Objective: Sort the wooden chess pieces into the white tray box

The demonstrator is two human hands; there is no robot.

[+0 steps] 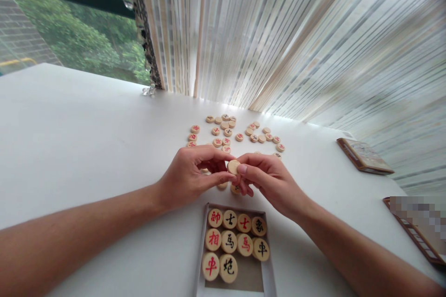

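Pinching one small round piece (233, 167) between them, the left hand (195, 169) and right hand (272, 174) meet at the middle of the view, fingertips close together. The left thumb and forefinger grip its left side, while the right thumb presses on its right edge; the visible face is plain pale wood. This piece is held above the white table (87, 148), just beyond an open box (269, 278). Ten boxed pieces (229, 242) lie inside with their characters up, some red and some black: four in the far row, four in the middle row and two at the left of the near row, beside which the brown-grey floor shows. Past the hands, loose pieces (228, 132) are scattered over the table, some with red or black characters showing and others plain side up; a few lie partly hidden just below the fingers. Behind them hangs a striped string curtain (244, 32), with clear beads (148, 91) at its left foot. To the left, a window (104, 41) shows green trees and a brick surface. Well to the right of the loose pieces lies a flat brown-edged case (365, 157), and nearer, at the right edge, a second brown-edged thing (411, 236) is partly blurred out.
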